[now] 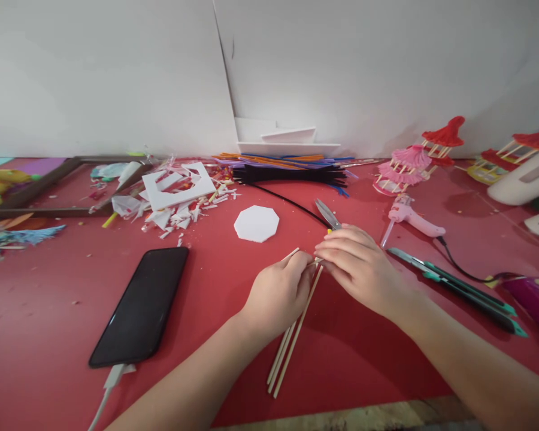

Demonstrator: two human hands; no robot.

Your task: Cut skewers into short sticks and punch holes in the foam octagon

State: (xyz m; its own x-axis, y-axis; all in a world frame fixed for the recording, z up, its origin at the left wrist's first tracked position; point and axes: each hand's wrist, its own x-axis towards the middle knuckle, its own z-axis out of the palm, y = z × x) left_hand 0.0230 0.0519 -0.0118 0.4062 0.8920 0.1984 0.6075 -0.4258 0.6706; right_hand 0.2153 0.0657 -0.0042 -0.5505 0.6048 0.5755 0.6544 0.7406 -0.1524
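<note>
My left hand (281,293) is closed on a thin wooden stick (315,262) whose end points toward my right hand. My right hand (363,266) has its fingertips pinched together at that same end, so both hands meet there. Under and below my left hand lie several long wooden sticks (291,353) on the red table. A pair of scissors (327,213) shows its blades just beyond my right fingers; its handle is hidden. Beyond the hands, a white octagonal foam piece (256,224) lies flat.
At left are a phone (139,308) with a cable, foam scraps (179,185) and a dark frame (49,209). Pipe cleaners (291,173) are heaped at the back. A pink glue gun (415,218), a utility knife (458,287) and small pagoda models (404,167) occupy the right.
</note>
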